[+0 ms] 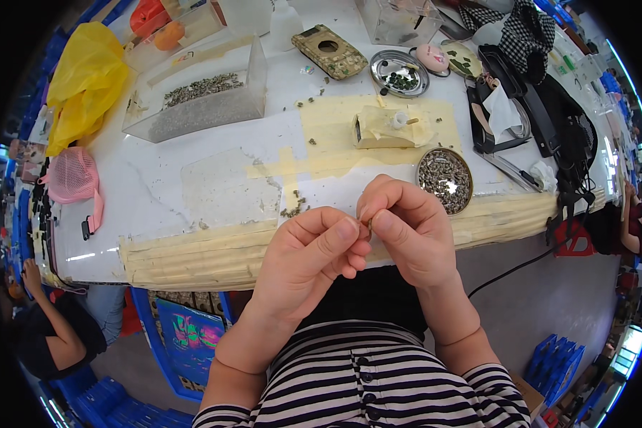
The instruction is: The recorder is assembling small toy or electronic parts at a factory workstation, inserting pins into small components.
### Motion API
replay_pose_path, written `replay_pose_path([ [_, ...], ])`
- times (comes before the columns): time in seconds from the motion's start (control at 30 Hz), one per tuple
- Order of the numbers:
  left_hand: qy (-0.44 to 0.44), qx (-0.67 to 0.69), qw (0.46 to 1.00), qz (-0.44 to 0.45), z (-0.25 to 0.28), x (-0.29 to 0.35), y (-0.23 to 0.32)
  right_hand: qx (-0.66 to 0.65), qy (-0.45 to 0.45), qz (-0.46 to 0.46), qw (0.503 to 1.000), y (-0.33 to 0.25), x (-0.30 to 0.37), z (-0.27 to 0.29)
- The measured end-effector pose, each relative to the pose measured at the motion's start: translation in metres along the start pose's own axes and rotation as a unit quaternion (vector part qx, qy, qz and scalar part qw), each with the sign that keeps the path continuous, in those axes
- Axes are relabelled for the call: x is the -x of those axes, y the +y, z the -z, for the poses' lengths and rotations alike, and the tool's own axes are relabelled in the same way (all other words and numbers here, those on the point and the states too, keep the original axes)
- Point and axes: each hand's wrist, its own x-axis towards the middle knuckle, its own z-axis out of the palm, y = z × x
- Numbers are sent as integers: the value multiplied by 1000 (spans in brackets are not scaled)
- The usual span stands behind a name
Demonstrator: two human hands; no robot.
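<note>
Above the near edge of the table, my left hand (310,250) and my right hand (412,232) meet with thumbs and forefingers pinched together. Between the fingertips sits a tiny greenish-brown piece (369,224), too small and too covered to name. Just beyond my left hand, a little heap of small dark parts (293,205) lies on a white sheet. To the right of my right hand stands a round tin (471,194) full of similar small metallic parts. A tape-covered block (385,128) with a white nozzle-like top stands farther back.
A clear plastic box (192,118) holds many small parts at the far left. A camouflage-patterned case (329,51) and a round metal dish (399,73) with dark green pieces lie at the back. Tweezers (510,171), a black case and a pink mesh pouch (73,175) occupy the sides. Other people sit nearby.
</note>
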Motion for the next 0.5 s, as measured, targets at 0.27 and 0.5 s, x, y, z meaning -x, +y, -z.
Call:
replay_pose_path([
  [0.27,-1,-2,1000,2,0,0,0,-15,-3,-8,1000,0,1,0],
  [0.5,1,-1,1000,2,0,0,0,-12,-2,5,1000,1,1,0],
])
